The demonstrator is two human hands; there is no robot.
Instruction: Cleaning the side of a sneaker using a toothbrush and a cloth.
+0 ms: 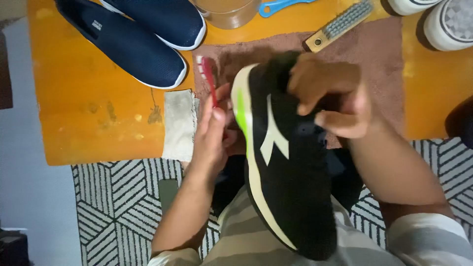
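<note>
Sneaker [290,162] first, since it lies nearest: one black running shoe with a pale sole edge, a lime streak near the toe and a cream side stripe, resting lengthwise over the person's lap with the toe pointing away toward the table [98,123]. It looks light and bendy in the knit upper, stiffer along the sole, so I judge the firm grip belongs at the collar and heel or along the sole edge, not on the soft mesh. The right hand [332,101] is closed over the upper near the tongue, fingers curled in. The left hand [214,133] is wrapped narrowly round a red toothbrush [209,79], one only, its white bristled head up beside the shoe's toe; thin and rigid, it would slip easily when wet.

Just beyond, a brown towel [384,64] lies on the orange table, and a small grey cloth [180,123] sits near the table's front edge by the left hand. Farther off lie two navy slip-on shoes [143,39] side by side, one wooden-handled scrub brush [340,24], a clear container [229,12], a blue plastic handle [281,6] partly out of view, and two white shoes [451,22] at the far right corner. A striped rug [123,197] covers the floor below.
</note>
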